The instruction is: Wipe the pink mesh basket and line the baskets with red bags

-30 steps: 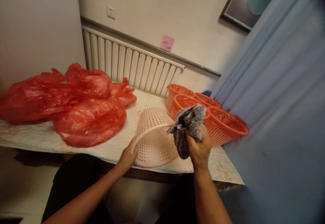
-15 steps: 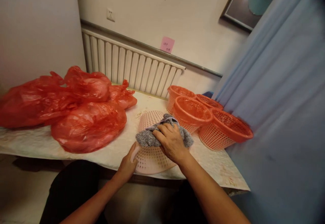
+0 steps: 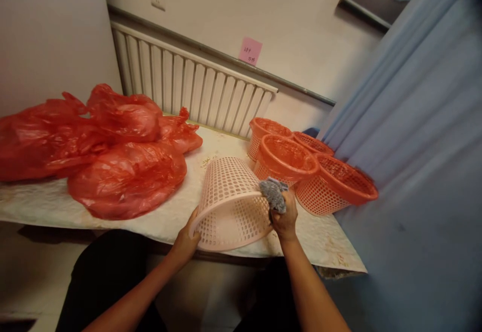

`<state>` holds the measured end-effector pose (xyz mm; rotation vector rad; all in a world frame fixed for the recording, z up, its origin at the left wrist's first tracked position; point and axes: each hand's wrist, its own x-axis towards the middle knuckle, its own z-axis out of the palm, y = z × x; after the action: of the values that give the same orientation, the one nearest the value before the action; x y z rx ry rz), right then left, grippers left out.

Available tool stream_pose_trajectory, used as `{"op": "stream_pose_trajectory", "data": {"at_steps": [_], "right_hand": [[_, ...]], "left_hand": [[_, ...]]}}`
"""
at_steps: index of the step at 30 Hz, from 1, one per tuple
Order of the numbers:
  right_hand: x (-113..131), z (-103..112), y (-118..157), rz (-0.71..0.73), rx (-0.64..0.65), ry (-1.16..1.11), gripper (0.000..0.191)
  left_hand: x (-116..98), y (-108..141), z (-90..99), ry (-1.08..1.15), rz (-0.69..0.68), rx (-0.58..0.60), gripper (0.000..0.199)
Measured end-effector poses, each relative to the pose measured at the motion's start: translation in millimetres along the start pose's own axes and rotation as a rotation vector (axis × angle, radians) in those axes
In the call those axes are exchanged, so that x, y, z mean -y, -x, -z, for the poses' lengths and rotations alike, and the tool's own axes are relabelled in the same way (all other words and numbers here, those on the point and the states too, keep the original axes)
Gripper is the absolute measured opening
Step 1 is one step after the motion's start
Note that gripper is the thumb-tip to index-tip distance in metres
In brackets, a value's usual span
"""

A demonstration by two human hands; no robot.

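Observation:
A pale pink perforated plastic basket (image 3: 228, 176) lies tilted on its side on the covered table, its open mouth facing me. My left hand (image 3: 186, 241) is closed on the left part of its rim. At the rim's right side, my right hand (image 3: 286, 219) is closed around a bunched grey cloth (image 3: 274, 194), which touches the rim. Just behind that hand stands a perforated basket lined with a red bag (image 3: 288, 158).
More red-lined baskets (image 3: 324, 199) stand at the right beside a blue curtain (image 3: 410, 171). Several full red plastic bags (image 3: 131, 179) are heaped on the table's left. A radiator (image 3: 196, 83) runs along the wall behind the table (image 3: 211, 146).
My right hand has moved with the cloth from the basket's middle to the right side of its rim. The cloth is more bunched, and the basket's mouth has tipped up towards me.

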<state>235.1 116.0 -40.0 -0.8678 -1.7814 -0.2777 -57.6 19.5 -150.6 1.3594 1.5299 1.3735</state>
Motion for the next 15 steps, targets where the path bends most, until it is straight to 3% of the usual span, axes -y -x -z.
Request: {"op": "stream_pose_trajectory", "data": {"at_steps": [5, 7, 11, 15], "right_hand": [[2, -26, 69, -0.727, -0.238, -0.014, 0.035], [9, -33, 84, -0.877, -0.308, -0.038, 0.041], [24, -28, 74, -0.859, -0.262, -0.046, 0.036], [39, -4, 28, -0.562, -0.209, 0.061, 0.016]], "left_hand": [[14, 2, 1.1, 0.023, 0.049, -0.026, 0.061], [17, 2, 2.2, 0.028, 0.079, -0.030, 0.056], [17, 0, 7.7, 0.079, 0.131, 0.024, 0.064], [-7, -3, 19.3, 0.105, 0.041, 0.012, 0.083]]}}
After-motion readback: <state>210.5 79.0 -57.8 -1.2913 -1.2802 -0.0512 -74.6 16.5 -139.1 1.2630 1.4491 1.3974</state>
